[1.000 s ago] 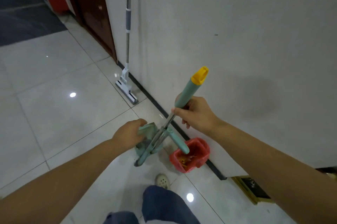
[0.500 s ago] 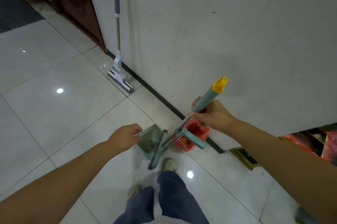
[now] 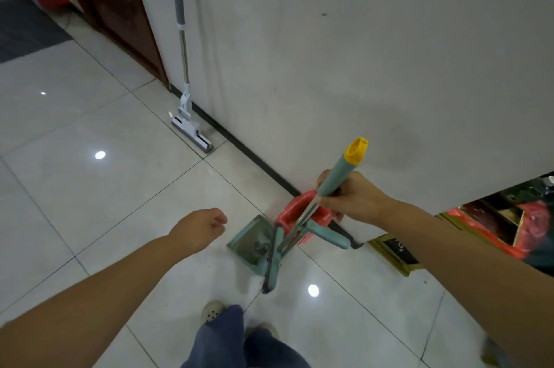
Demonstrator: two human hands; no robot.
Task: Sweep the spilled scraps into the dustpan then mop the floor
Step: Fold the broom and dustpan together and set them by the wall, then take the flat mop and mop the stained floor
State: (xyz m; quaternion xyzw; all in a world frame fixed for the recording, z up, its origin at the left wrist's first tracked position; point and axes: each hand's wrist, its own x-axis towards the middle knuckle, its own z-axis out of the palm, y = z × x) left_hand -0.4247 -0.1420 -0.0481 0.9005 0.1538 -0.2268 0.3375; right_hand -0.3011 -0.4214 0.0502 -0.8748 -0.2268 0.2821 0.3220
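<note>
Two blue trouser legs point(image 3: 221, 337) and a pale perforated shoe point(image 3: 211, 312) stood nearest on the white tiled floor point(image 3: 120, 188). Just beyond them the left hand point(image 3: 199, 228) hung with its fingers curled inward, holding nothing, a little apart from the teal dustpan point(image 3: 245, 243). That dustpan sat on the tiles with the broom head point(image 3: 272, 268) against it, while the right hand point(image 3: 356, 203) gripped the teal broom handle point(image 3: 335, 177) below its yellow cap point(image 3: 356, 152) over a red-lined bin point(image 3: 290, 208), and farther off a flat mop point(image 3: 192, 132) leaned against the wall point(image 3: 359, 53).
</note>
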